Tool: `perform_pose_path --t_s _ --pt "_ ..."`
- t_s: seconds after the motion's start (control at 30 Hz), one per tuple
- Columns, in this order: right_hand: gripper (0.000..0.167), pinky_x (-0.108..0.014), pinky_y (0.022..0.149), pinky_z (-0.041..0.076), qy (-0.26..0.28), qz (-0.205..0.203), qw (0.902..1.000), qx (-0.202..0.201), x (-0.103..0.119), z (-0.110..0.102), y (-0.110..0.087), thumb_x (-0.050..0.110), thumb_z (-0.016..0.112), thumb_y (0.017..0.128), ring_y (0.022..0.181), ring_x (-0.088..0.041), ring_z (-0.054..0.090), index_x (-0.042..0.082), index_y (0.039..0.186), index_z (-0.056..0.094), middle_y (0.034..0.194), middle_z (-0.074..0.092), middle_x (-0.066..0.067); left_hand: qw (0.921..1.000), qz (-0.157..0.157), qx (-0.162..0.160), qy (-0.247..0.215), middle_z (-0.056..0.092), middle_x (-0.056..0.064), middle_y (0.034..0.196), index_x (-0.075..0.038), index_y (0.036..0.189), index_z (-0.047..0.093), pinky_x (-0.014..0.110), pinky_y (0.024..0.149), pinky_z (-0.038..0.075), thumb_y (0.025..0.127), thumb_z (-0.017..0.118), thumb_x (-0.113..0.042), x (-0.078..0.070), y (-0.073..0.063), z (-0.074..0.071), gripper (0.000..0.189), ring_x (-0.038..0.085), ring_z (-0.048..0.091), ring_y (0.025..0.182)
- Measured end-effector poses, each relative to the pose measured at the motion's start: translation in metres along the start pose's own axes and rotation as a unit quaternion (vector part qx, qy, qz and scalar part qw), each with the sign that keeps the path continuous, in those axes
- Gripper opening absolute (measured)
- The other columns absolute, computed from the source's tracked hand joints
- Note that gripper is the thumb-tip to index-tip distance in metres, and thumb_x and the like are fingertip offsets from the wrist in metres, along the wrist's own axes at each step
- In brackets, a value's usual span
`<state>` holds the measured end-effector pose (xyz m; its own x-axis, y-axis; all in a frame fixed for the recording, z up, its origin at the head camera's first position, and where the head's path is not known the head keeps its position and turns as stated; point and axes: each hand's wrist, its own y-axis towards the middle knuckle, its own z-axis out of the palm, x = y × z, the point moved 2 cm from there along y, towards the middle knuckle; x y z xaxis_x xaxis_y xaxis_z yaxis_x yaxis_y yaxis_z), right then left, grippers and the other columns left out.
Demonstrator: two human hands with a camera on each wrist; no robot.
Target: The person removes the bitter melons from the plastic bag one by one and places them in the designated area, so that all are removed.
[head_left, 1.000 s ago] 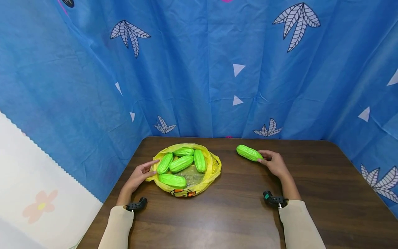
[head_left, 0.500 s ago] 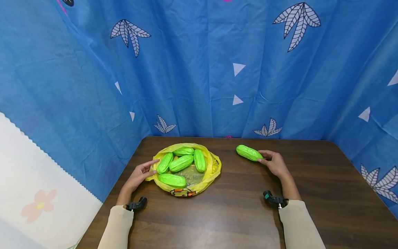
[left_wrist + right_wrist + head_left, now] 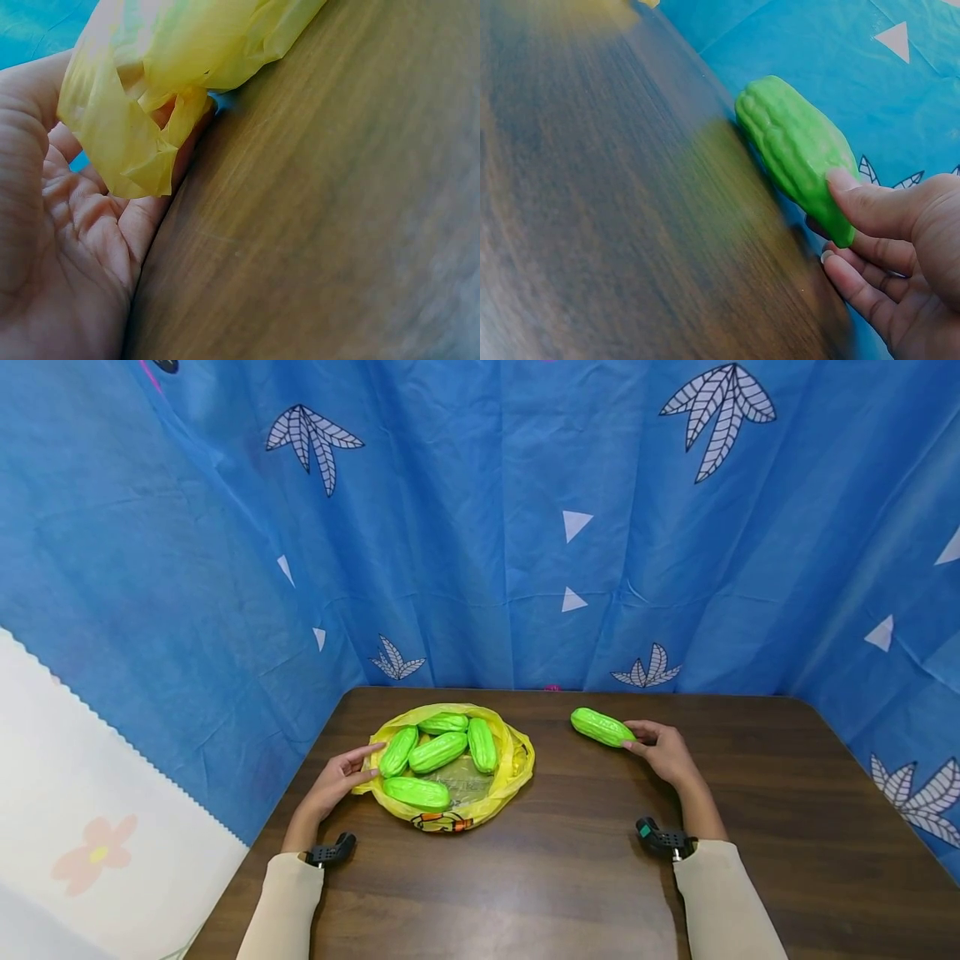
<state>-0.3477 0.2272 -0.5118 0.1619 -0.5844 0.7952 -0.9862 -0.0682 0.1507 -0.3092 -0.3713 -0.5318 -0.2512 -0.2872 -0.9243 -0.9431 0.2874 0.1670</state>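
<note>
In the head view a yellow plastic bag lies with its mouth spread wide at the left of the table. Several bright green, ridged bitter gourds rest inside it. My left hand holds the bag's left edge between thumb and fingers; folds of the bag partly cover those fingers in the left wrist view. Farther right, a single bitter gourd lies tilted, its near end pinched by my right hand. The right wrist view shows the thumb on top of this bumpy gourd and fingers beneath.
The dark wooden table extends under both arms. A blue curtain with leaf prints hangs along its back and sides. White flowered cloth shows at the left. Each wrist carries a small black camera.
</note>
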Motion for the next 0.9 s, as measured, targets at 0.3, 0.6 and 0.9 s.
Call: perform_pose_path --t_s 0.3,0.6,0.9 --pt "0.041 -0.050 0.090 0.050 0.001 -0.010 0.9999 -0.004 -0.001 -0.002 0.001 0.012 0.071 0.096 0.106 -0.039 0.061 -0.004 0.133 0.064 0.119 0.068 -0.027 1.0000 0.001 0.000 -0.004 0.048 0.021 0.151 -0.003 0.148 0.053 0.019 0.093 0.048 0.098 0.067 -0.007 -0.002 0.001 0.001 0.052 0.014 0.050 0.132" --pt "0.045 -0.048 0.092 0.052 -0.012 -0.003 0.9999 -0.007 0.005 -0.011 -0.002 0.023 0.070 0.098 0.111 -0.040 0.060 -0.003 0.134 0.063 0.123 0.067 -0.027 0.9999 -0.005 0.006 -0.011 0.044 0.025 0.153 0.004 0.148 0.048 0.017 0.093 0.047 0.099 0.063 -0.001 -0.004 0.001 0.002 0.052 0.015 0.048 0.134" --pt "0.046 -0.053 0.093 0.051 -0.008 0.009 0.9981 -0.060 0.017 -0.022 -0.005 0.031 0.065 0.101 0.115 -0.041 0.059 -0.002 0.133 0.064 0.125 0.066 -0.026 0.9999 0.001 0.008 -0.006 0.045 0.022 0.153 0.000 0.149 0.049 0.018 0.095 0.047 0.099 0.064 -0.006 -0.004 0.000 0.002 0.052 0.034 0.042 0.140"
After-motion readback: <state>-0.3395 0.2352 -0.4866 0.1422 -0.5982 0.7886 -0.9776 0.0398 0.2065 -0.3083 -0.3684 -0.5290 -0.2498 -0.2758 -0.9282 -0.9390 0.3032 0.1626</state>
